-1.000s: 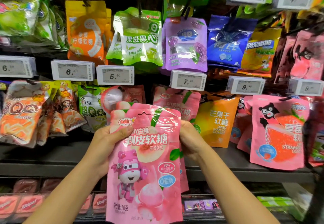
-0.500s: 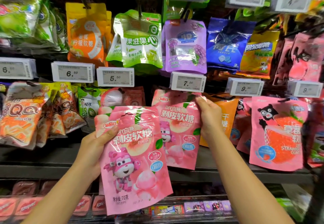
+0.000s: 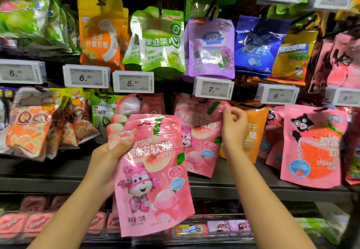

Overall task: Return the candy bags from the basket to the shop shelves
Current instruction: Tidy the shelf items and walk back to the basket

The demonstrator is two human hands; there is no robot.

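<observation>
Left hand (image 3: 109, 161) gripping pink peach-candy bag (image 3: 153, 178) by its upper left edge, thumb across the front, bag nearest the camera, right hand (image 3: 233, 130) beyond it pinching the top corner of a matching hanging bag (image 3: 200, 131), below the 7.00 price tag (image 3: 213, 88), orange mango-candy bag (image 3: 255, 131) just right of that tag's bag.

Glossy pink plastic peach candy bag (image 3: 153, 176) catching glare, shiny crinkled film on the green pouch (image 3: 162, 42), translucent purple pouch (image 3: 211, 50), matt grey price tags (image 3: 133, 81), dull dark shelf (image 3: 253, 188)
</observation>
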